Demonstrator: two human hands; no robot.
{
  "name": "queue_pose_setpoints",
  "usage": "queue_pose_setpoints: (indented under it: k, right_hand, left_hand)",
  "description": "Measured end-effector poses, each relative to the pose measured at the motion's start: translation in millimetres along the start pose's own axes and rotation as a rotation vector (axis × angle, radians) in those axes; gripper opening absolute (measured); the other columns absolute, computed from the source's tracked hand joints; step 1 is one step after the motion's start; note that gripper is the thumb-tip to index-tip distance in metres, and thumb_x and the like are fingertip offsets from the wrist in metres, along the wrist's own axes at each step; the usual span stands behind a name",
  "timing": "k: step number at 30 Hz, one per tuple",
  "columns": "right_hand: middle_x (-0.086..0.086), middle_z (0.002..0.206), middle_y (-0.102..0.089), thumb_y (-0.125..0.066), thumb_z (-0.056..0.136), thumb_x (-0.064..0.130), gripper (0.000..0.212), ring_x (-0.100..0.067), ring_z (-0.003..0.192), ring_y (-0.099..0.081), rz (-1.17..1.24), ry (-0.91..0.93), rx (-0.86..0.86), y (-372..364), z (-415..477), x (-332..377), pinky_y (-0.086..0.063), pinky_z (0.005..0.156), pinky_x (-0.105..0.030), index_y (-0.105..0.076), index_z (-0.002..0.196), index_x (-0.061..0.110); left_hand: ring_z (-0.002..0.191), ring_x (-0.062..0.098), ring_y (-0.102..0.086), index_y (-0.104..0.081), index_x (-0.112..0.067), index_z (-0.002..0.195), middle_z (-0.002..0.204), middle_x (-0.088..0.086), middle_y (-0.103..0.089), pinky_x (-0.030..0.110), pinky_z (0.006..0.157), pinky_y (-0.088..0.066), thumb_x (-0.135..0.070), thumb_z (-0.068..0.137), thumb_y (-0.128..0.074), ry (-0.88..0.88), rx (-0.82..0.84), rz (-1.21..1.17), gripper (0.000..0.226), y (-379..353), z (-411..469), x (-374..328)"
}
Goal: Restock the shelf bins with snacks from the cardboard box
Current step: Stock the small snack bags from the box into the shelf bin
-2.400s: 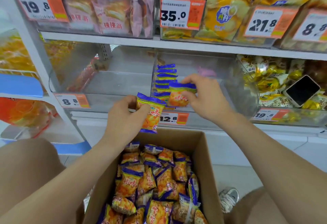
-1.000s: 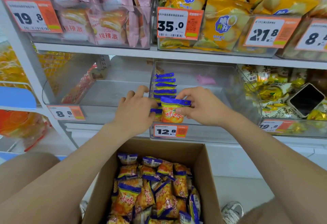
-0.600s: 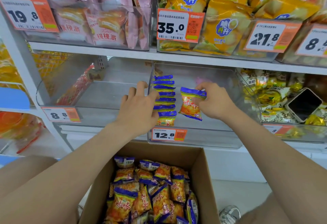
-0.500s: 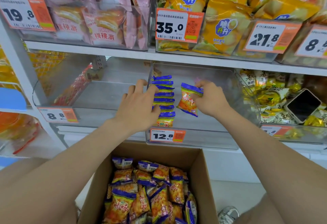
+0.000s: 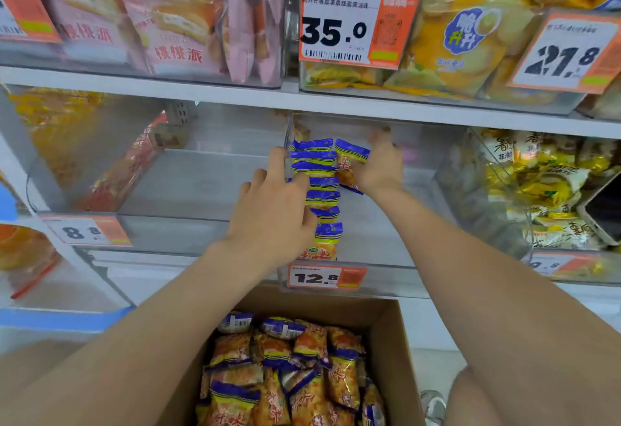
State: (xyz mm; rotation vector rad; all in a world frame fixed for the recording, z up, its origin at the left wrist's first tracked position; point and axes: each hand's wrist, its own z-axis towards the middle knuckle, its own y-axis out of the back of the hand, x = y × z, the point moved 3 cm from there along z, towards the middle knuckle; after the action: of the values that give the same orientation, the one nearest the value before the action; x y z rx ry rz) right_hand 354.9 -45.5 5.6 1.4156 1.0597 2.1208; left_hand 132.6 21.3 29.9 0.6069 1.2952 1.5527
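Snack packet (image 5: 349, 164) pinched in right grip (image 5: 381, 170).

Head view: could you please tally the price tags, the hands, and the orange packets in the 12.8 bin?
Price tags: 6
Hands: 2, left hand, right hand
Orange packets in the 12.8 bin: 8, one held by the right hand
Total: 16
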Motion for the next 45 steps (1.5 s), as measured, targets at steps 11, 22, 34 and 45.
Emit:
queue_pose_setpoints:
  k: [11, 22, 34, 45]
  right_hand:
    - [-0.012, 0.125, -0.07, -0.069, 0.09, 0.0, 0.028, -0.027, 0.115, -0.066, 0.064, 0.005, 0.022, -5.6, 2.7, -11.3, -0.053, 0.094, -0.032, -0.076, 0.114, 0.011]
    - [-0.003, 0.101, -0.062, -0.066, 0.086, 0.006, 0.022, -0.014, 0.093, -0.057, -0.09, 0.608, 0.074, 67.6, -102.7, 18.8, -0.037, 0.08, -0.019, -0.076, 0.103, 0.015]
    - [-0.006, 0.079, -0.054, -0.055, 0.095, 0.01, 0.019, -0.024, 0.067, -0.058, -0.724, 0.503, 0.933, 43.5, -282.0, -34.5, -0.05, 0.053, -0.038, -0.053, 0.076, 0.014]
    - [-0.02, 0.139, -0.051, -0.057, 0.106, 0.031, 0.069, -0.036, 0.106, -0.064, -0.435, 0.296, 0.987, -82.6, -325.0, -107.9, -0.051, 0.073, -0.039, -0.02, 0.163, 0.018]
  left_hand:
    - [0.121, 0.039, -0.056, -0.06, -0.022, 0.122, 0.166, 0.012, -0.019, 0.048, 0.099, -0.046, -0.035, 0.095, -0.058, -0.011, 0.077, -0.003, 0.03, 9.1, -12.7, -0.7]
    - [0.099, 0.022, -0.052, -0.06, -0.023, 0.092, 0.109, -0.001, -0.049, 0.042, 0.083, -0.048, -0.013, 0.079, -0.071, -0.136, -0.244, -0.194, 0.019, 35.7, -51.2, -7.7]
    - [0.104, 0.017, -0.061, -0.06, -0.026, 0.134, 0.122, -0.004, -0.063, 0.034, 0.086, -0.055, -0.032, 0.099, -0.063, -0.349, 1.02, 0.218, 0.035, -78.2, -162.4, 12.4]
    - [0.107, 0.024, -0.065, -0.057, -0.016, 0.136, 0.124, 0.005, -0.064, 0.04, 0.09, -0.059, -0.002, 0.095, -0.062, -0.269, 1.127, 0.276, 0.043, -149.5, -179.8, 52.3]
